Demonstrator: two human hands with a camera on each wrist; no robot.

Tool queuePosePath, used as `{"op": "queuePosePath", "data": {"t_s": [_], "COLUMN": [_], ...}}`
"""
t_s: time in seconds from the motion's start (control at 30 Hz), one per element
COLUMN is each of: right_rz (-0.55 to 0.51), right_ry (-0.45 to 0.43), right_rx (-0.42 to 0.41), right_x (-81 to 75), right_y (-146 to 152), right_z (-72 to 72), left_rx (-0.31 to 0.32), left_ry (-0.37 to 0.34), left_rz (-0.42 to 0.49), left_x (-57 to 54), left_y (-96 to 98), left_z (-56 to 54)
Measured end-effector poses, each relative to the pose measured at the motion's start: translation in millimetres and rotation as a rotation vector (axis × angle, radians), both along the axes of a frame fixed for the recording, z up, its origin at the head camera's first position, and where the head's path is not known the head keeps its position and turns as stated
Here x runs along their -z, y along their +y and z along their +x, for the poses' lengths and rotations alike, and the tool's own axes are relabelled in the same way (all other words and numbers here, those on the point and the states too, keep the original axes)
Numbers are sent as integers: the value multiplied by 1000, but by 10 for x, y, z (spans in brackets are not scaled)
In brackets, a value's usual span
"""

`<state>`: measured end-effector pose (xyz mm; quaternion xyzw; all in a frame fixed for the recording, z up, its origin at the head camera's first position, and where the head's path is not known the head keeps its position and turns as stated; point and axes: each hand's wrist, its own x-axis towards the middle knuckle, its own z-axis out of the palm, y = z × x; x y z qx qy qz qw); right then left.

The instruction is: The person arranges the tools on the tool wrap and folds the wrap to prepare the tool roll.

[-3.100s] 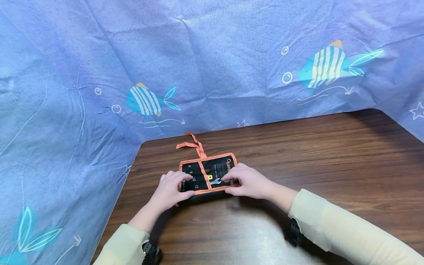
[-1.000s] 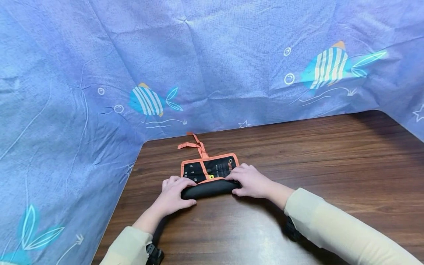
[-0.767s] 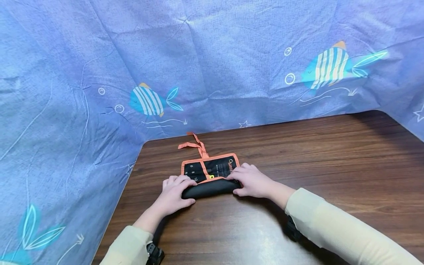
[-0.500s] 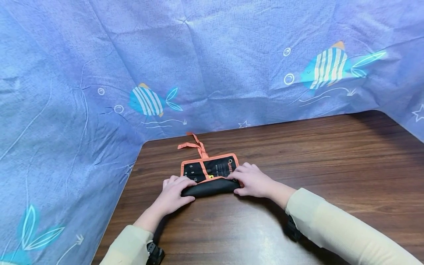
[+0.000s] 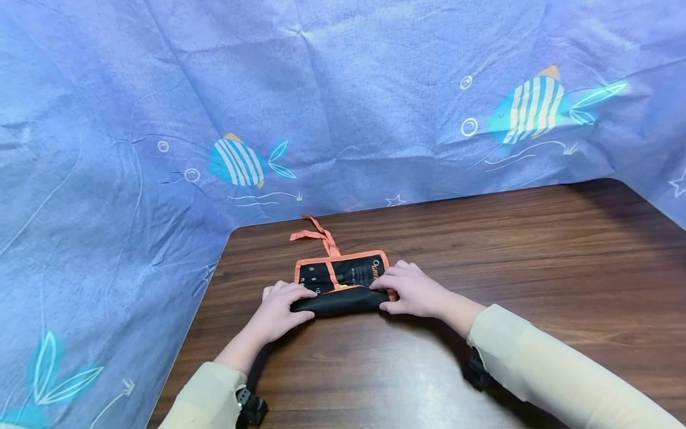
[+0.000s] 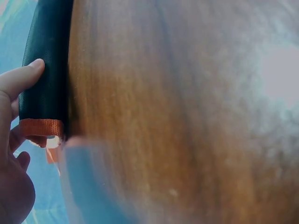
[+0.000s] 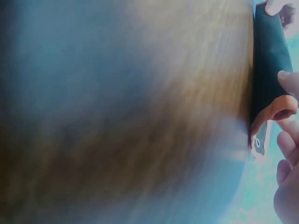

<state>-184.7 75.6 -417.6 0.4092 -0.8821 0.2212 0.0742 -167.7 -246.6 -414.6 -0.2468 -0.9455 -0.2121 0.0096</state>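
Note:
A black tool roll [image 5: 343, 302] with orange trim lies on the table, its near part rolled into a thick tube. The far part lies flat, with printed numbers on its left panel and a bit of yellow at the tube's edge. My left hand [image 5: 276, 310] grips the tube's left end, thumb on the near side, fingers over the top. At the right end my right hand [image 5: 412, 291] holds it the same way. In the left wrist view the thumb presses the black cloth [image 6: 46, 88]; the right wrist view shows the orange-edged open end [image 7: 278, 109].
Two loose orange tie straps [image 5: 331, 243] stretch from the roll's far edge toward the back. The brown wooden table [image 5: 509, 256] extends to the right. A blue cloth with printed fish [image 5: 375, 107] hangs behind and along the left side.
The near edge has been rolled away from me, covering the open-end wrench seen in its pocket earlier. Over the last half second the tube has rolled slightly farther, hiding more of the yellow.

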Motion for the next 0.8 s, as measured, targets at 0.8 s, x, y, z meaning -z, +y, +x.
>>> {"op": "queuePosePath", "data": {"t_s": [0.8], "right_rz": [57], "right_ry": [-50], "right_rx": [-18], "right_x": [-24], "right_y": [-154], "right_z": [-5], "left_rx": [-47], "left_ry": [-326], "left_rz": [55], "left_x": [-75], "left_y": [8], "left_z": [-217]}}
